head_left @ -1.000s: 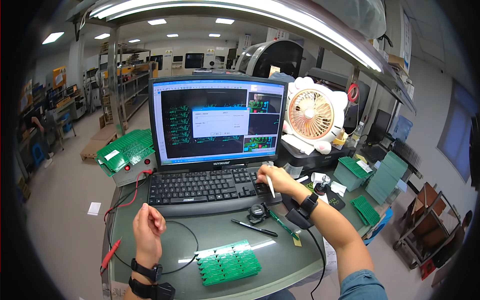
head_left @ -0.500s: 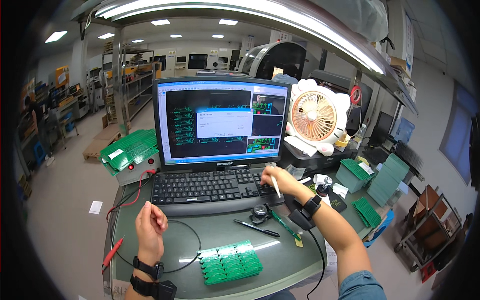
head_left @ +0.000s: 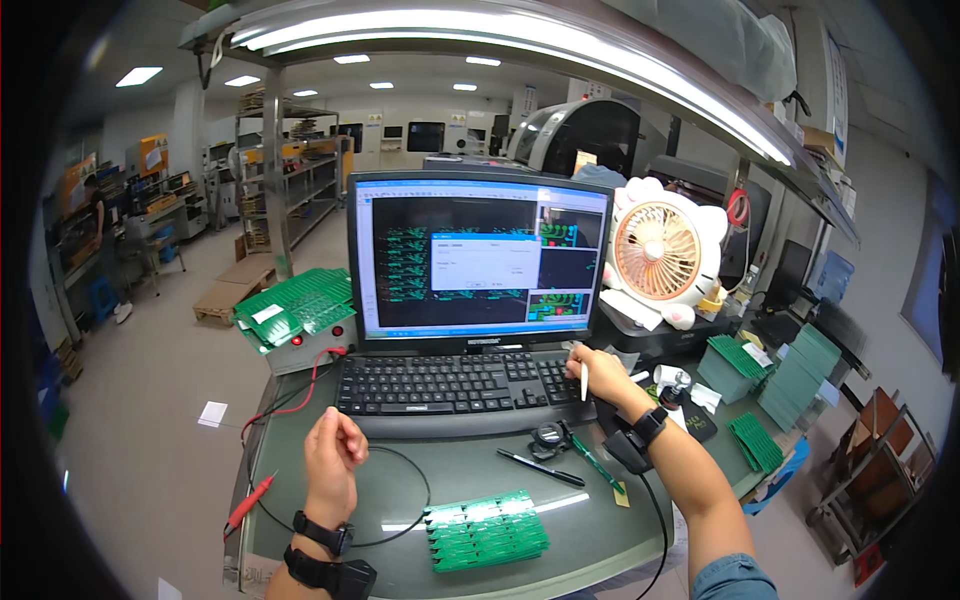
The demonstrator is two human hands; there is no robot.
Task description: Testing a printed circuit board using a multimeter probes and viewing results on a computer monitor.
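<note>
My right hand [head_left: 598,374] is at the keyboard's number pad, closed around a thin white stick [head_left: 584,382] that points down between its fingers. The black keyboard [head_left: 428,384] lies below a monitor [head_left: 400,335], which displays a pale dialog box over a dark board picture. My left hand [head_left: 333,450] is raised off the keyboard's near left corner; its fingers are loosely curled together, with nothing visible in them. Between my forearms a stack of green circuit board panels [head_left: 487,532] lies on the table.
A black pen [head_left: 540,467], a round black device [head_left: 549,438] and a green strip [head_left: 597,464] lie right of the stack. More green boards [head_left: 300,300] rest on a box at left. A red probe [head_left: 250,503] lies at the table's left edge. A cat-shaped fan [head_left: 660,250] stands right of the monitor.
The whole view has shifted, so everything sits further right and slightly lower. My right hand remains at the number pad with the white stick, and my left hand keeps its curled pose.
</note>
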